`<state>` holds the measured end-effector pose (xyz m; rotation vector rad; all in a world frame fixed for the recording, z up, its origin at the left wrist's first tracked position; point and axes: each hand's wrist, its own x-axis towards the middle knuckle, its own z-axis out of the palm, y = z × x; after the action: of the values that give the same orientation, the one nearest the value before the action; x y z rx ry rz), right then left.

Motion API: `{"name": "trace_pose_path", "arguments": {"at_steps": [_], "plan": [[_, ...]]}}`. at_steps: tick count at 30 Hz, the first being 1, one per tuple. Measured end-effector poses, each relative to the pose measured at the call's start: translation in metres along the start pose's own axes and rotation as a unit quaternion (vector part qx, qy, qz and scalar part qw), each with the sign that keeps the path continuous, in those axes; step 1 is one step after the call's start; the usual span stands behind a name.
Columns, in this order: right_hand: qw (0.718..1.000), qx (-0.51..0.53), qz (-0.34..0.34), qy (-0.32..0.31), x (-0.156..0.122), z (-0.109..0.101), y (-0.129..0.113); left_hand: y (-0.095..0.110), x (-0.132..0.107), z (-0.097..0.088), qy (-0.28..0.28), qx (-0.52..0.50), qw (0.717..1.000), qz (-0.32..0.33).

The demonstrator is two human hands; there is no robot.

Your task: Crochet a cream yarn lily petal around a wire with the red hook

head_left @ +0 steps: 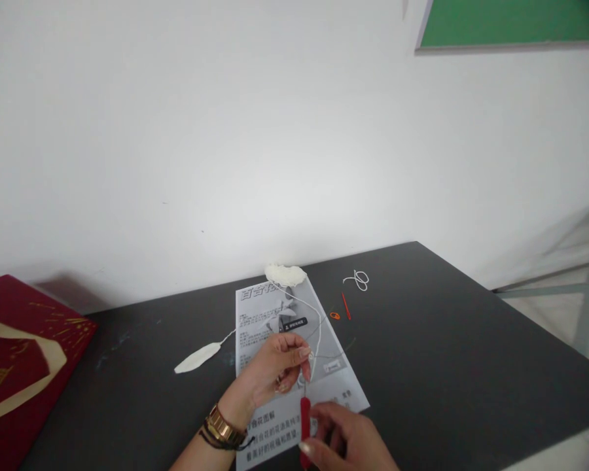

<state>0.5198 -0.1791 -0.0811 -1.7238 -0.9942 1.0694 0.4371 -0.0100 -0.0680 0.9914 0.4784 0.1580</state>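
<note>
My left hand (pixel 275 373) hovers over a printed instruction sheet (pixel 294 353) and pinches a thin white yarn strand (pixel 314 314). That strand runs back to a small white yarn ball (pixel 285 275) at the sheet's far edge. My right hand (pixel 346 441) grips a red-handled crochet hook (pixel 305 425), its tip pointing up to the left fingers. A white crocheted petal (pixel 199 358) lies on the dark table (pixel 446 366) left of the sheet. A watch and bracelets circle the left wrist.
A red gift bag (pixel 19 366) lies at the table's left end. Past the sheet lie a loose white yarn loop (pixel 357 280), a red needle (pixel 345 305) and a small orange marker (pixel 334 315). A white wall stands behind; the table's right edge drops to the floor.
</note>
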Motion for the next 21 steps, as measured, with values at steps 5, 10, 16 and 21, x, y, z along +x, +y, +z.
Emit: {"name": "trace_pose_path", "arguments": {"at_steps": [5,10,16,21], "plan": [[0.96,-0.252,-0.041,0.118,0.002,0.025,0.005,0.0,0.0,0.001,0.011,-0.008,1.0,0.013],[0.888,-0.426,-0.11,0.131,0.005,0.054,0.009,0.007,-0.001,0.003,0.029,-0.019,0.998,0.044],[0.857,-0.501,-0.05,0.109,0.007,0.063,-0.003,0.014,-0.003,0.01,0.052,-0.027,0.996,0.07],[0.875,-0.474,0.03,0.088,0.007,0.048,-0.007,0.016,-0.005,0.017,0.084,-0.028,0.99,0.114]]}}
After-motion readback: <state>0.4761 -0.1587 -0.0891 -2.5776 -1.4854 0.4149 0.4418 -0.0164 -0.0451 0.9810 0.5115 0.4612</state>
